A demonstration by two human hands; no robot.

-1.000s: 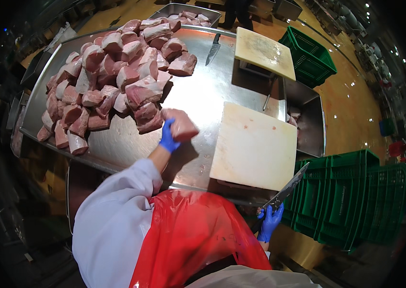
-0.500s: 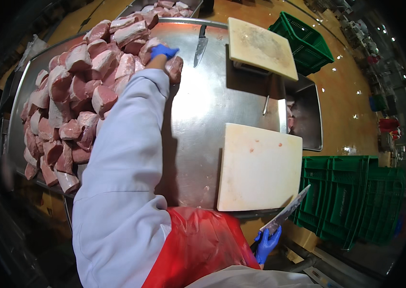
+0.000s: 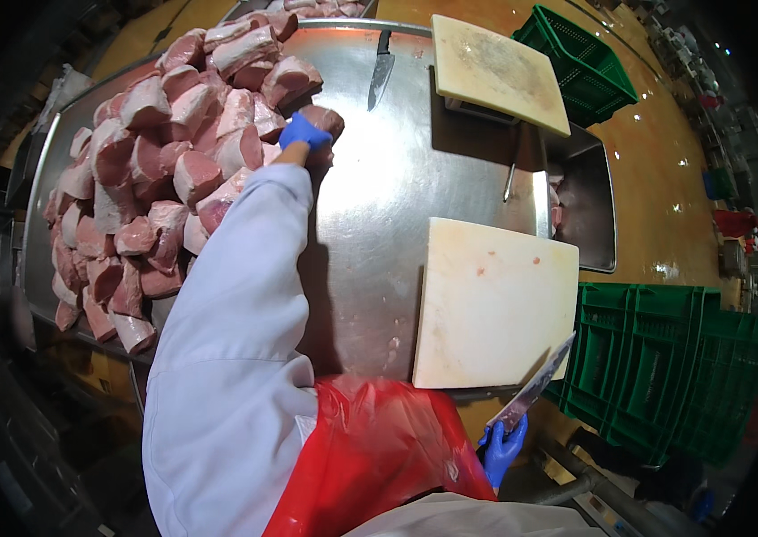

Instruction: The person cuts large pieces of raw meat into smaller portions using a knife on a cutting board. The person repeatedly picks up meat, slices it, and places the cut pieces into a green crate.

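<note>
Left hand (image 3: 304, 132) gripped a meat chunk (image 3: 321, 119) at the pile's (image 3: 155, 179) right edge on the steel table (image 3: 379, 179); half a second before it reached farther up. Right hand (image 3: 502, 447) stayed low, closed on a knife (image 3: 535, 387) off the board's (image 3: 495, 300) near corner. Sleeve hid the left wrist; the knife handle was buried in the glove.

Blue-gloved left hand (image 3: 304, 131); pink meat (image 3: 323, 120)

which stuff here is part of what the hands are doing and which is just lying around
In use: left hand gripping a meat chunk; meat pile; right hand holding a knife; near cutting board.
Lying about: second knife; far cutting board; green crates.
</note>
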